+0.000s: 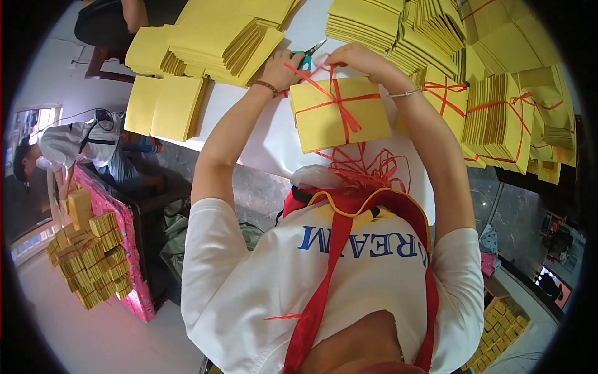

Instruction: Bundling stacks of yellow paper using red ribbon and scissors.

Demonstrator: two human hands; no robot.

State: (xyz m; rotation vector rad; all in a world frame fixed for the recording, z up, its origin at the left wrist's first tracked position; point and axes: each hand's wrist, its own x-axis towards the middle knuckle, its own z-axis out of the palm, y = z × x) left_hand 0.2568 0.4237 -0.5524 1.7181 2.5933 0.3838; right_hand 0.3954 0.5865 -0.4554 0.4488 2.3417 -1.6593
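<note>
A bundle of folded yellow paper [311,128], bound crosswise with red plastic ribbon [339,103], stands tilted in front of me on the white table. Just beyond its left corner, my left hand [281,70] has its fingers closed at the teal handles of a pair of scissors [306,62], whose blades point away to the right. A strand of the ribbon crosses that hand. Behind the bundle's top edge, my right hand [358,60] pinches a ribbon end between thumb and fingers. Loose red ribbon strands [374,167] gather between the bundle and my red apron.
Stacks of folded yellow paper [218,47] lie at the far left, more stacks [367,25] at the far right. Tied bundles [498,118] crowd the right side. Leftward, a person [81,140] bends over a pink-covered table [134,268] with many bundles. A dark stool [103,65] stands far left.
</note>
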